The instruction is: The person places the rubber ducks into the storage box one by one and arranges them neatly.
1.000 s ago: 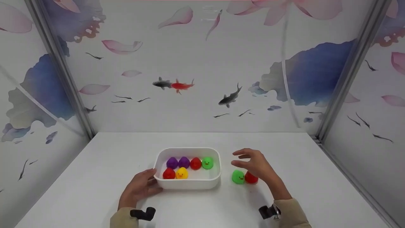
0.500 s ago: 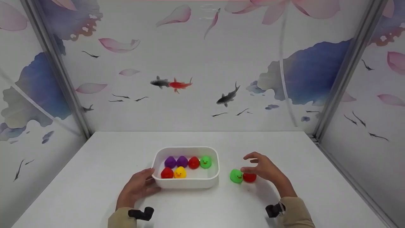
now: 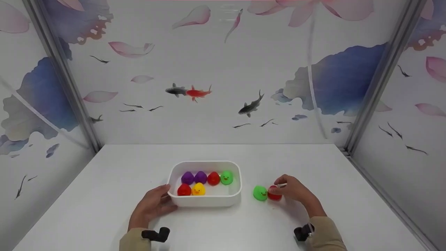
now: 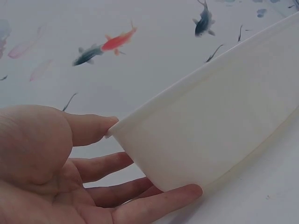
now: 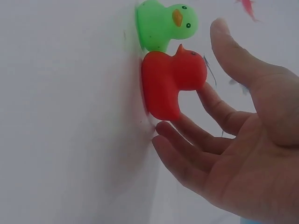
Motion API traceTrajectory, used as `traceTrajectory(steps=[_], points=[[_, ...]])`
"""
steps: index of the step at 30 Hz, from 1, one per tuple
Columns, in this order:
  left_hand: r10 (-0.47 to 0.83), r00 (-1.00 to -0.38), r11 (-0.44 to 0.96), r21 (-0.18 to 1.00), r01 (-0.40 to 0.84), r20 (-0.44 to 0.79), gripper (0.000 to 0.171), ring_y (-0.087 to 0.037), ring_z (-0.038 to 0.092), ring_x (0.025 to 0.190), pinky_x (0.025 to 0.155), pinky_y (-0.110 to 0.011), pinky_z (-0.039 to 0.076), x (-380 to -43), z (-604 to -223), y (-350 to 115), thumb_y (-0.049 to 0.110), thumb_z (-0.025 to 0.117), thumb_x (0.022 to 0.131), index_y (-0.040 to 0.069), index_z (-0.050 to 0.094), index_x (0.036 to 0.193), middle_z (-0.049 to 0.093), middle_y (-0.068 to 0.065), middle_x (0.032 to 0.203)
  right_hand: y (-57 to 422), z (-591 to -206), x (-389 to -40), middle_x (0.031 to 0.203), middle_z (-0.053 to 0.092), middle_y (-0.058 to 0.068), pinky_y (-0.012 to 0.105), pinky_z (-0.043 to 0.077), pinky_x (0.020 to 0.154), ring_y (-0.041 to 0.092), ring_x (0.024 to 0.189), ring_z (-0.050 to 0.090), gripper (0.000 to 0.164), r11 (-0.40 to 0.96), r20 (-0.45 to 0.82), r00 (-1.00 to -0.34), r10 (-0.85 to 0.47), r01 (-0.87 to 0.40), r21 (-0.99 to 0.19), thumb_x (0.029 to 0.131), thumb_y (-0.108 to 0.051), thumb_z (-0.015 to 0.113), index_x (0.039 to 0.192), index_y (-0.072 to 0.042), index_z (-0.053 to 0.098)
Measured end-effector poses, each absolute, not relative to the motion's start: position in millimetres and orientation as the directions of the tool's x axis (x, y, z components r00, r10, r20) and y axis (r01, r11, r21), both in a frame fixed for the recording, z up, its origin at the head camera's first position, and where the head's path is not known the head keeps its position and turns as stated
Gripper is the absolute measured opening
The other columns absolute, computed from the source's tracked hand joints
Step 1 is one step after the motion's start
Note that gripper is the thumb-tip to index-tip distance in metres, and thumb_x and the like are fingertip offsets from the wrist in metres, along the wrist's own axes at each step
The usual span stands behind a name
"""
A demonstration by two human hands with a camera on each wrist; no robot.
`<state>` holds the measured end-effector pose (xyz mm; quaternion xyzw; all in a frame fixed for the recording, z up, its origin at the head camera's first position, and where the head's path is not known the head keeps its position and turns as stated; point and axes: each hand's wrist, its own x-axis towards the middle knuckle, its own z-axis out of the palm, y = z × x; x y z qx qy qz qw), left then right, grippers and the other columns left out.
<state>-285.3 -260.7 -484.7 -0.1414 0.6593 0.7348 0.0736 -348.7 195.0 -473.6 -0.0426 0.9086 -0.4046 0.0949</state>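
Observation:
My left hand (image 3: pixel 150 204) rests against the left end of a white plastic box (image 3: pixel 205 201). In the left wrist view its thumb meets the rim and its extended fingers touch the outer wall. On the table to the right of the box, a red rubber duck (image 5: pixel 161 86) stands beside a green rubber duck (image 3: pixel 260 193). My right hand (image 3: pixel 297 191) is around the red duck. In the right wrist view some fingers lie close behind and below that duck, and the thumb stands apart from its head. Whether the fingertips touch it is unclear.
Inside the box are two purple ducks (image 3: pixel 200 177), two red ducks (image 3: pixel 213 178), a green duck (image 3: pixel 226 177) and a yellow duck (image 3: pixel 198 189). The white table (image 3: pixel 132 167) is enclosed by painted panels (image 3: pixel 216 62) with metal corner posts.
My right hand first moved right, away from the box, then came down around the red duck with thumb and fingers nearer together. The left hand stayed at the box.

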Motion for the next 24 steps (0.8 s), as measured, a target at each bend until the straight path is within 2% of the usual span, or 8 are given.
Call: traceTrajectory(steps=[8,17,24], points=[[-0.071,-0.953,-0.09,0.953,-0.289,-0.295,0.057,-0.042,0.052,0.131,0.099,-0.051,0.057,-284.3,-483.5,-260.2,0.029,0.049,0.107,-0.002,0.035,0.152,0.039,-0.032,0.152,191.5,-469.7,-346.2,0.124,0.062,0.018,0.049,0.055,0.095,0.03,0.108,0.059,0.059,0.714,-0.179,-0.977,-0.12,0.04,-0.699,0.082,-0.04,0.082,0.118,-0.001,0.059],[-0.08,-0.952,-0.099,0.953,-0.287,-0.295,0.055,-0.042,0.053,0.13,0.099,-0.052,0.056,-284.6,-484.6,-262.1,0.028,0.049,0.107,-0.002,0.036,0.151,0.038,-0.033,0.153,185.6,-469.4,-346.7,0.107,0.065,0.013,0.04,0.055,0.084,0.026,0.097,0.058,0.041,0.719,-0.189,-0.977,-0.098,0.062,-0.692,0.083,-0.032,0.082,0.105,-0.001,0.064],[-0.083,-0.944,-0.088,0.946,-0.313,-0.32,0.06,-0.045,0.046,0.136,0.099,-0.051,0.056,-285.6,-484.1,-261.1,0.033,0.051,0.105,0.001,0.035,0.153,0.036,-0.03,0.155,186.6,-465.8,-347.8,0.11,0.066,0.014,0.035,0.055,0.08,0.025,0.098,0.059,0.039,0.68,-0.161,-0.983,-0.089,0.058,-0.731,0.085,-0.03,0.08,0.108,-0.002,0.064]])
